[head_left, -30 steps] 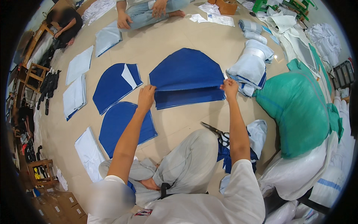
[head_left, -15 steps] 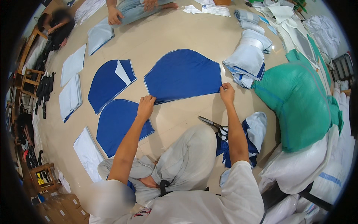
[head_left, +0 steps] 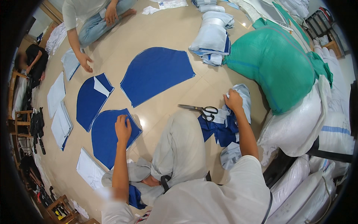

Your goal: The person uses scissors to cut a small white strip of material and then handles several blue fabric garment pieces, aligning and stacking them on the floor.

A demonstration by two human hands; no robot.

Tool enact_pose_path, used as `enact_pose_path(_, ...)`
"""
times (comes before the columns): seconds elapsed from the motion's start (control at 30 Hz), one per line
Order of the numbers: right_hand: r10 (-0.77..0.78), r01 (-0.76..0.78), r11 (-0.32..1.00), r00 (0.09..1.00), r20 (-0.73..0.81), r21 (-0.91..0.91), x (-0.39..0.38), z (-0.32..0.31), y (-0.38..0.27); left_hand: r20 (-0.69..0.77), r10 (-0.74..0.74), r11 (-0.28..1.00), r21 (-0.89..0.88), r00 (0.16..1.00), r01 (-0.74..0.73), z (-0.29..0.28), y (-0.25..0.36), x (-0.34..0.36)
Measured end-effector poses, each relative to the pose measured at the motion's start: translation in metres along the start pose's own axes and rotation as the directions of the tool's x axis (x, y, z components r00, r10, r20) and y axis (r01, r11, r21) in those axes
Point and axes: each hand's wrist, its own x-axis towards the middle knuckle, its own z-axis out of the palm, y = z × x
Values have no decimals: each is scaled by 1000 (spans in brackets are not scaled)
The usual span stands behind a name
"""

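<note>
My left hand (head_left: 123,128) rests flat on the near blue cut cloth piece (head_left: 108,136) on the floor at my left. My right hand (head_left: 233,100) grips pale cloth on a heap of blue and white scraps (head_left: 223,128) at my right. Black-handled scissors (head_left: 199,109) lie on the floor between my hands, touched by neither. A large blue rounded cloth piece (head_left: 156,72) lies spread out ahead, apart from both hands. A third blue piece (head_left: 89,99) with a white paper on it lies further left.
A big green sack (head_left: 276,63) and white sacks (head_left: 309,127) crowd the right. A folded pale cloth stack (head_left: 212,37) sits ahead. White cut pieces (head_left: 59,112) lie at the left. Another person (head_left: 93,22) sits ahead left, hand on the floor. My bent knee (head_left: 179,145) is in front.
Both hands let go of the large blue piece, which now lies flat. My left hand moved to the near blue piece, my right to the scrap heap.
</note>
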Motion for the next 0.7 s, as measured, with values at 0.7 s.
enact_pose_path(0.7, -143, 156, 972, 986, 83, -174, -86, -20, 27, -46, -10, 961, -276, 999, -3, -35, 94, -82)
